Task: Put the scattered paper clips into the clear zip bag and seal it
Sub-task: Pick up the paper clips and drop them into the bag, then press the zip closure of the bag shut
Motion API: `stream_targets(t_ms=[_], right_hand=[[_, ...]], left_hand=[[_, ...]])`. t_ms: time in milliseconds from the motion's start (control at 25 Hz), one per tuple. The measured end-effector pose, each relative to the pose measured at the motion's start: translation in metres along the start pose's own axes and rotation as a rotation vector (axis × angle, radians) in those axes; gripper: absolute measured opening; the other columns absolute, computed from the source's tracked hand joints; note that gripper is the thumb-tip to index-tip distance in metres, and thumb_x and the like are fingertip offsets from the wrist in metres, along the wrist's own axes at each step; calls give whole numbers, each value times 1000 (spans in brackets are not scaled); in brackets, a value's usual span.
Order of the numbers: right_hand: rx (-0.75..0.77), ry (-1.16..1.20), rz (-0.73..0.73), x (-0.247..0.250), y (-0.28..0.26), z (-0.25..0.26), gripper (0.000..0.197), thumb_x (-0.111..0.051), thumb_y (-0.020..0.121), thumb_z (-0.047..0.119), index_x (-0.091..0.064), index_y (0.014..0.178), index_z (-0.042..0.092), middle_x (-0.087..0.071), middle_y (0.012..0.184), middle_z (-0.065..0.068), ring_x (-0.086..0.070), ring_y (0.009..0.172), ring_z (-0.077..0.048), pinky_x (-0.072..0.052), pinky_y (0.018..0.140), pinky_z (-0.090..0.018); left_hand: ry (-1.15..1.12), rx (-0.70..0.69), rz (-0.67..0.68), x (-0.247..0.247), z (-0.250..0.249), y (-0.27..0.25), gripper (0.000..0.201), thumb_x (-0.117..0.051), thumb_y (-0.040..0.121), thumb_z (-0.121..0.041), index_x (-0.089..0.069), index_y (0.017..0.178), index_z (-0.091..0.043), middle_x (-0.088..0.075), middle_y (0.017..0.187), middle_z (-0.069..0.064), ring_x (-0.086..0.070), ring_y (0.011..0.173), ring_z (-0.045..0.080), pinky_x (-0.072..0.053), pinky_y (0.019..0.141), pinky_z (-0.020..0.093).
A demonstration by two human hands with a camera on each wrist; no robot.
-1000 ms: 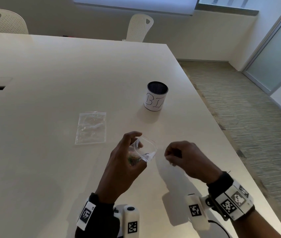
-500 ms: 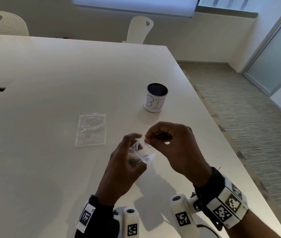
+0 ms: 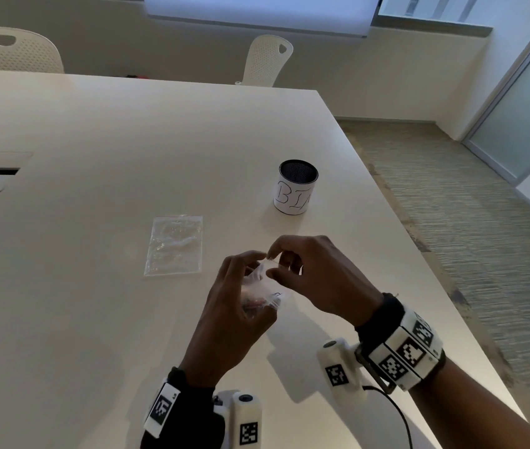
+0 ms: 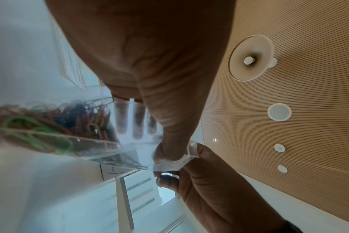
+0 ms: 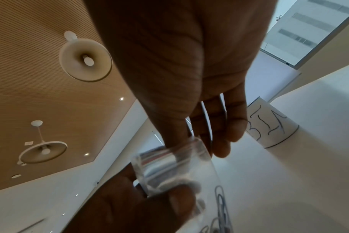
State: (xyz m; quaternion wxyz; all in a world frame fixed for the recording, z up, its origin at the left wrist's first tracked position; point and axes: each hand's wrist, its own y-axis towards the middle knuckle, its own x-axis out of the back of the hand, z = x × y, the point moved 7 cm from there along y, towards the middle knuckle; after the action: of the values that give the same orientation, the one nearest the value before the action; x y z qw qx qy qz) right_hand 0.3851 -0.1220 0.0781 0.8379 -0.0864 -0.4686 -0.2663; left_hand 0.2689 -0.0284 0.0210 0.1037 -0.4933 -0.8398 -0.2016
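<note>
My left hand (image 3: 250, 280) grips a small clear zip bag (image 3: 262, 294) above the table (image 3: 95, 319), thumb on the near side and fingers behind it. Several coloured paper clips (image 4: 50, 124) lie bunched in the bag's lower part (image 4: 102, 151). My right hand (image 3: 271, 262) pinches the bag's top edge between thumb and forefinger. In the left wrist view the left thumb (image 4: 169, 148) and the right hand (image 4: 205, 181) meet at that edge. The right wrist view shows the bag's mouth (image 5: 173, 165) under the right hand (image 5: 195, 141), with the left hand (image 5: 130, 208) below. No loose clips show on the table.
A second clear zip bag (image 3: 174, 244) lies flat on the table to the left of my hands. A white can marked BIN (image 3: 296, 189) stands beyond them. The table's right edge (image 3: 419, 260) runs close by; two white chairs (image 3: 268, 59) stand at the far side.
My right hand came in from the right, brought a red clip to the bag's mouth, and now pinches the bag's top edge. The mouth, wide before, is narrower now.
</note>
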Motion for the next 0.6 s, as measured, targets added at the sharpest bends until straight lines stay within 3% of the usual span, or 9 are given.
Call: stream_targets(t_ms=[120, 240, 320, 440, 600], right_hand=[[28, 15, 16, -3, 10, 2, 10, -71, 96, 28, -72, 99, 18, -64, 66, 5, -55, 55, -7, -50, 57, -29], [31, 70, 67, -4, 17, 4, 13, -67, 98, 23, -69, 110, 20, -68, 68, -4, -61, 56, -14, -53, 57, -31], [46, 80, 105, -5, 21, 6, 12, -67, 99, 26, -70, 109, 22, -72, 69, -1, -68, 59, -11, -58, 60, -31], [32, 107, 145, -5, 27, 7, 10, -67, 99, 26, -74, 105, 21, -73, 69, 5, -70, 59, -5, -62, 62, -27], [-5, 178, 144, -5, 30, 9, 8, -70, 97, 19, -76, 102, 17, -77, 70, 2, -71, 56, -7, -62, 60, -26]], left_hand=[[163, -69, -32, 4, -9, -2, 79, -87, 79, -19, -42, 143, -30, -41, 137, -8, -50, 116, 2, -50, 81, 3], [327, -148, -58, 9, -24, -6, 80, -88, 77, -26, -40, 142, -30, -38, 121, -12, -46, 106, 6, -51, 76, 13], [404, -196, -65, 11, -34, -11, 72, -86, 79, -28, -44, 138, -28, -38, 107, -17, -48, 92, 4, -48, 71, 13], [486, -275, -70, 11, -44, -21, 57, -85, 82, -25, -52, 129, -26, -56, 94, -12, -54, 80, 3, -44, 71, 12], [507, -332, -140, 19, -51, -27, 36, -81, 84, -20, -68, 117, -19, -74, 97, -4, -65, 80, 7, -59, 66, 25]])
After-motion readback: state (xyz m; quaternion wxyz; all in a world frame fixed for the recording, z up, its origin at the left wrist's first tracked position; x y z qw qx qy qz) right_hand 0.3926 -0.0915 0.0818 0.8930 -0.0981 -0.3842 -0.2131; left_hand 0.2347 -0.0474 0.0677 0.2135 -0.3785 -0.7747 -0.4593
